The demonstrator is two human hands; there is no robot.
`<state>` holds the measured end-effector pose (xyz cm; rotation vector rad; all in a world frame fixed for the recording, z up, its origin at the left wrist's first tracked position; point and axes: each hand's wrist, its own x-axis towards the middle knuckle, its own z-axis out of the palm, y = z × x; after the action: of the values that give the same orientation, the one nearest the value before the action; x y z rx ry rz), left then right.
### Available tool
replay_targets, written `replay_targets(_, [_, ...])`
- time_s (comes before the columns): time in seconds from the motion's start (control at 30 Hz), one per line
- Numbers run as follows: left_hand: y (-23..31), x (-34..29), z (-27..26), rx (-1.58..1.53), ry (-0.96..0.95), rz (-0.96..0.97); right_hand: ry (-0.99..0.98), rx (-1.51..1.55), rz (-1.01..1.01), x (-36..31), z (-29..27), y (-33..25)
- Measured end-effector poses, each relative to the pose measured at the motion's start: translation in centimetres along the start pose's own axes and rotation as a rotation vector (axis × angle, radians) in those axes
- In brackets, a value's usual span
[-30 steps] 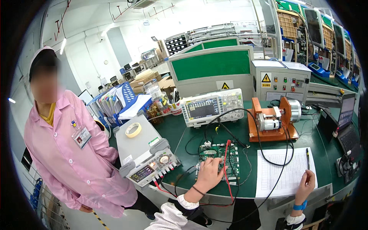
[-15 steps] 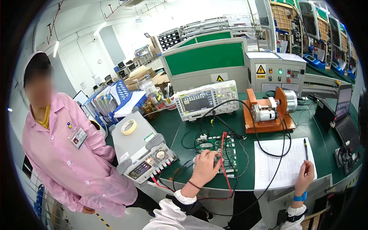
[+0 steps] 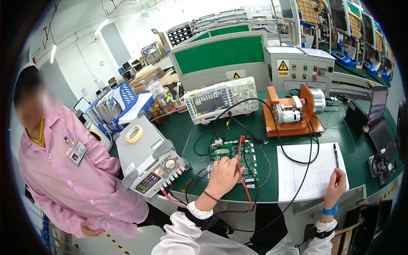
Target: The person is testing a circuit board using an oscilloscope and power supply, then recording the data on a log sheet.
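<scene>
My left hand (image 3: 223, 177) is over the lower left part of a green circuit board (image 3: 250, 159), its fingers bent down and the tips hidden. Whether it pinches a small part there I cannot make out. A red test lead (image 3: 241, 153) rises from the board beside its thumb, with a black lead close by. My right hand (image 3: 335, 187) rests at the right edge of a printed paper form (image 3: 297, 182). Its fingers are loosely bent, a little apart, and hold nothing visible. Just beyond its fingertips lies a dark pen (image 3: 335, 155).
Behind the board stand an oscilloscope (image 3: 221, 100) and a motor on an orange mount (image 3: 293, 114). Left of it is a power supply (image 3: 148, 157) carrying a tape roll (image 3: 134, 134). Black cables loop across the table. A person in pink (image 3: 72, 170) stands at left; a laptop (image 3: 378, 114) is at right.
The whole view has shifted slightly, so everything sits higher and further left. Both hands keep about the same places against the board and the paper. The person in pink has moved a hand slightly.
</scene>
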<state>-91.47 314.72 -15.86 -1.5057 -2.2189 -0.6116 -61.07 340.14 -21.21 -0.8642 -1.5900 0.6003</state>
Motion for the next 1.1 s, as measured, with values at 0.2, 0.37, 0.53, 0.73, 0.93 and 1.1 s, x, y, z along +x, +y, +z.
replay_targets(0.2, [0.1,0.5,0.0,0.013,0.006,0.023,-0.001,0.008,-0.026,0.0,0.0,0.1])
replay_targets(0.37, [0.2,0.6,-0.1,0.015,-0.013,0.006,0.003,-0.001,-0.032,0.0,0.0,0.0])
replay_targets(0.53, [0.1,0.4,-0.3,-0.017,-0.019,-0.006,-0.006,0.005,-0.016,-0.1,-0.1,-0.4])
replay_targets(0.73, [0.1,-0.4,-0.7,-0.006,0.0,-0.035,0.004,-0.01,-0.016,0.1,0.0,-0.1])
replay_targets(0.93, [0.2,-2.4,-1.3,-0.04,0.129,-0.056,0.004,0.023,-0.039,0.1,0.3,0.1])
replay_targets(1.1, [-0.4,-2.4,-1.0,-0.043,0.124,-0.057,0.017,0.014,-0.029,0.1,0.3,0.4])
